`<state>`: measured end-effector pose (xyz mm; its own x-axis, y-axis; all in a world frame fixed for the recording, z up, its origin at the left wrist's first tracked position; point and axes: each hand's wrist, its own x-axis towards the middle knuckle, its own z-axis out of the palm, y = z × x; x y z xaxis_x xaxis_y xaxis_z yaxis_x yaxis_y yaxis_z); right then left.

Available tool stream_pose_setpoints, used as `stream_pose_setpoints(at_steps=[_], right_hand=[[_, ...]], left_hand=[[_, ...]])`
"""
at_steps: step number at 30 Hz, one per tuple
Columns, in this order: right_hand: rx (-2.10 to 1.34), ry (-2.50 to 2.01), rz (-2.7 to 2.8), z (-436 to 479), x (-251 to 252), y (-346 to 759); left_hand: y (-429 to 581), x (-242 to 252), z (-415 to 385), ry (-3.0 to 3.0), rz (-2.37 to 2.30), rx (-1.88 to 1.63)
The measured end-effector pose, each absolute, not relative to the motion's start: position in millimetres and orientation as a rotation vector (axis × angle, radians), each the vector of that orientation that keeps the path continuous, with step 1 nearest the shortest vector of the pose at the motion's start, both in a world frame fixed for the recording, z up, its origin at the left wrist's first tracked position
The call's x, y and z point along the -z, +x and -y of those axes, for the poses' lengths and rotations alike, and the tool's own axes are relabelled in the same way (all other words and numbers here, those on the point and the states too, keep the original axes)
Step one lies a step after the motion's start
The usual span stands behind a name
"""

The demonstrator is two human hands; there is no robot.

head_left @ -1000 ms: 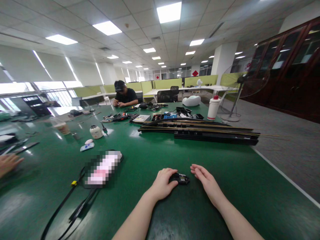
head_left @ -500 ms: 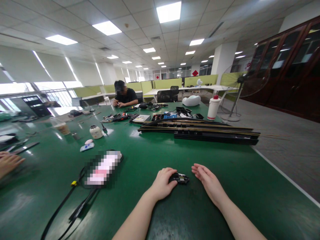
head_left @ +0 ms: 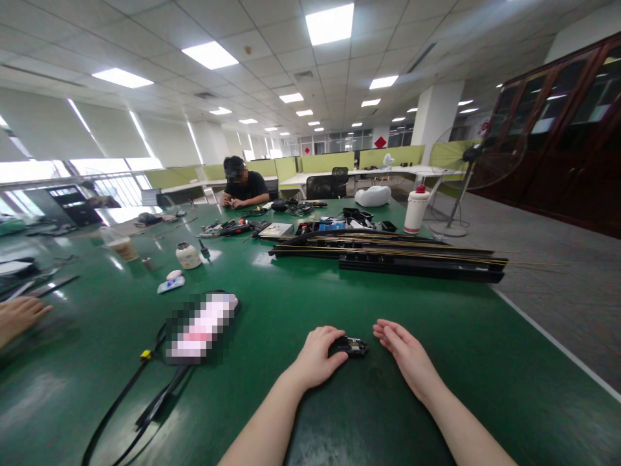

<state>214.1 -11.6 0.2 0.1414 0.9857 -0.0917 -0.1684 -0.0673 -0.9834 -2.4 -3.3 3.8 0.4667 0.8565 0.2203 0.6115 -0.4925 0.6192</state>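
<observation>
A small black device [head_left: 355, 347] with metallic, circuit-like parts on its upper side lies on the green table [head_left: 272, 310]. My left hand [head_left: 320, 353] grips its left end between thumb and fingers, which hide that end. To the right, my right hand [head_left: 400, 349] rests on its edge with fingers stretched out and the palm facing the device. A small gap separates its fingertips from the device, and nothing is in that hand.
Long black rails [head_left: 422, 266] with thin brass-coloured rods lie across the table beyond my hands. A pixelated phone-like screen [head_left: 204, 327] and black straps [head_left: 160, 404] are at left. Another person's hand [head_left: 22, 318] is at the left edge; a person [head_left: 245, 184] sits across.
My left thumb has shifted slightly along the device. The whole view has moved a little; otherwise both hands keep their places.
</observation>
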Motion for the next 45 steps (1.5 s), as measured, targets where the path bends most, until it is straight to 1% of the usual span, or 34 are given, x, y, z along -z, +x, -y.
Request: stream_pose_setpoints(at_steps=[3,6,11,14,24,36,45], right_hand=[[-1.195,-1.235,0.995,10.7,1.3,214.5],[-1.128,-1.290,1.171,13.3,0.3,210.8],[-0.779,-1.323,1.664,24.2,-1.2,197.2],[-0.693,-1.332,1.808,27.4,-0.4,193.4],[-0.746,-1.307,1.745,24.6,1.7,195.1],[-0.709,-1.326,1.793,26.7,-5.5,192.2],[-0.813,-1.293,1.692,26.6,-9.0,192.9]], left_hand=[[-2.0,-4.0,3.4,2.257,-1.219,-0.726],[-1.5,-3.4,2.8,2.259,-1.214,-0.740],[-1.6,0.6,1.3,2.271,-1.199,-0.744],[-1.6,2.4,1.0,2.267,-1.189,-0.763],[-0.8,0.1,3.0,2.262,-1.188,-0.788],[-1.5,-1.5,2.0,2.243,-1.208,-0.809],[-0.7,-0.3,1.2,2.240,-1.228,-0.791]])
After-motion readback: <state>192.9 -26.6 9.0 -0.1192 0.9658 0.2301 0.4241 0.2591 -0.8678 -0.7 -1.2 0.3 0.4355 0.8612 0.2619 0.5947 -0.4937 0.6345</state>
